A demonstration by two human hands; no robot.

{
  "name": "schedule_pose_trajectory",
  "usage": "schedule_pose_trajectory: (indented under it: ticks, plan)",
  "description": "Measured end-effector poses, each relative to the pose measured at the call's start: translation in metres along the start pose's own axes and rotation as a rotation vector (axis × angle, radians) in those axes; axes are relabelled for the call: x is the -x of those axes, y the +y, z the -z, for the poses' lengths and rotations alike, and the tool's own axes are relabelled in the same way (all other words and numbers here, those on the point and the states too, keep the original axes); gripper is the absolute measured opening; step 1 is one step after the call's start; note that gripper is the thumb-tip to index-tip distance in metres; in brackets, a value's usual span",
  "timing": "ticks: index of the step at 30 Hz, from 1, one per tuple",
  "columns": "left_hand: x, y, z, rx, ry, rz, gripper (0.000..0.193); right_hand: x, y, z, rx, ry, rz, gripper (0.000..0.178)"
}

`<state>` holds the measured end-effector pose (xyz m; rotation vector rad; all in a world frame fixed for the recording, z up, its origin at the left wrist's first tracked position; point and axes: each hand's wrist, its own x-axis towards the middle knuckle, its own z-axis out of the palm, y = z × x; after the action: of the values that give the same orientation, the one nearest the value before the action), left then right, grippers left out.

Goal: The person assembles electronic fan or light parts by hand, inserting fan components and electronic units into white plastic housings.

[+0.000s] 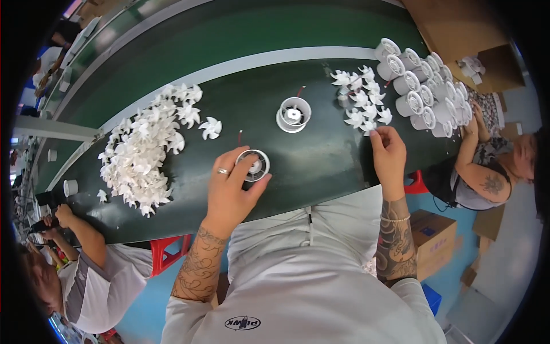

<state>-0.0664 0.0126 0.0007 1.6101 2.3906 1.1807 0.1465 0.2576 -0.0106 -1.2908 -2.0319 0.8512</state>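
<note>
My left hand (pixel 226 186) is closed round the rim of a white round fan housing (pixel 262 163), near the front edge of the table. A short red wire sticks out behind that housing. Over to the right, my right hand (pixel 389 150) has its fingers curled in a pinch at the lowest white fan blade (pixel 368 125) of a small group. Several more bladed wheels (pixel 361 100) lie beyond it, some with small motors among them. Between my hands, farther back, a second white housing (pixel 294 116) stands with its open side up and a red wire behind it.
A large heap of white fan blades (pixel 143 149) covers the left of the dark green table (pixel 326 160). Stacked white housings (pixel 409 100) fill its right end, by a cardboard box (pixel 492 66). Co-workers sit at left (pixel 109 281) and right (pixel 487 172). A conveyor belt (pixel 252 31) runs behind.
</note>
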Motion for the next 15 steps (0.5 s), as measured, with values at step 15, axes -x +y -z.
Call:
schedule_pose_trajectory:
  ticks: [15]
  plan:
    - [0.009, 0.043, -0.019, 1.566, 0.041, 0.775, 0.031, 0.084, -0.105, -0.048, -1.286, -0.832, -0.491, 0.052]
